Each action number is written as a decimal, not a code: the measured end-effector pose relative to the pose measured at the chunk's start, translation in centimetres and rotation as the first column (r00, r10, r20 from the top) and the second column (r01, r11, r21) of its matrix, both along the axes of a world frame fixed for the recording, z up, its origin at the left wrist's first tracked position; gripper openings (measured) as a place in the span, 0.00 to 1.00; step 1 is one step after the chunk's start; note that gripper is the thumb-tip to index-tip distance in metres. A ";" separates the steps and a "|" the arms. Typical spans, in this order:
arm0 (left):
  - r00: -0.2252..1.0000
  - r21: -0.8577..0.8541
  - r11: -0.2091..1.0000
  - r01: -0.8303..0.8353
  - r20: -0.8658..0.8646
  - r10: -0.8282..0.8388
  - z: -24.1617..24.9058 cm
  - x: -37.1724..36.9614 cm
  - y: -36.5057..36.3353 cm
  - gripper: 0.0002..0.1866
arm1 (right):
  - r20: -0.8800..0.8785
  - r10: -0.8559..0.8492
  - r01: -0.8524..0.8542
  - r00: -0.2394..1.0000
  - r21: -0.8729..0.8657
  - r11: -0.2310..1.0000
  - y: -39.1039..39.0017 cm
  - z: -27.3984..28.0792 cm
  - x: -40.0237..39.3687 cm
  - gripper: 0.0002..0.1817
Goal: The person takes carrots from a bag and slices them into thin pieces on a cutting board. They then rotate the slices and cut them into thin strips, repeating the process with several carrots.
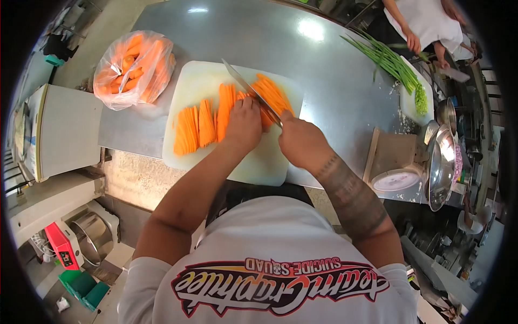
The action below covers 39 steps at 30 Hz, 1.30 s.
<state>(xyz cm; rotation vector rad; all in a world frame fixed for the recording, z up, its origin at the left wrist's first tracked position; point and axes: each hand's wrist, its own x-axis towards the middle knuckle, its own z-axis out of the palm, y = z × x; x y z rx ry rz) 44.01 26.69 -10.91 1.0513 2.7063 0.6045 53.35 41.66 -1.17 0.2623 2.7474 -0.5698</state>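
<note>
A white cutting board [181, 116] lies on the metal table before me. My right hand [299, 137] grips the handle of a knife [248, 86], whose blade slants up and left across the carrot pieces. With its fingers bent, my left hand [245, 121] presses on carrot pieces just left of the blade. Stacked carrot slices [186, 132] lie in rows on the board's left half. Thin carrot sticks [274, 92] rest right of the knife. The pieces under my left fingers are mostly hidden.
A clear plastic bag of whole carrots [135, 70] sits at the table's left. Far right, a co-worker's hand [413, 42] is near green onions [394, 67] on another board [410, 105]. Metal bowls [441, 167] and a digital scale [396, 178] stand at the right.
</note>
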 end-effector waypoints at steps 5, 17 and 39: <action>0.999 0.019 1.000 0.007 -0.043 -0.006 -1.1 0.2 -0.1 0.36 | -0.006 0.002 -0.002 1.000 -0.008 1.000 -0.5 -4.4 0.9 0.12; 0.999 0.042 0.999 0.012 -0.038 -0.010 -0.7 0.2 -0.5 0.32 | -0.042 -0.004 0.001 0.999 -0.056 0.998 -0.4 -0.8 -0.2 0.13; 0.985 -0.087 0.996 0.019 -0.169 -0.034 -0.6 0.7 -0.8 0.17 | -0.079 0.008 -0.010 0.997 -0.029 1.000 -0.8 -4.3 0.3 0.12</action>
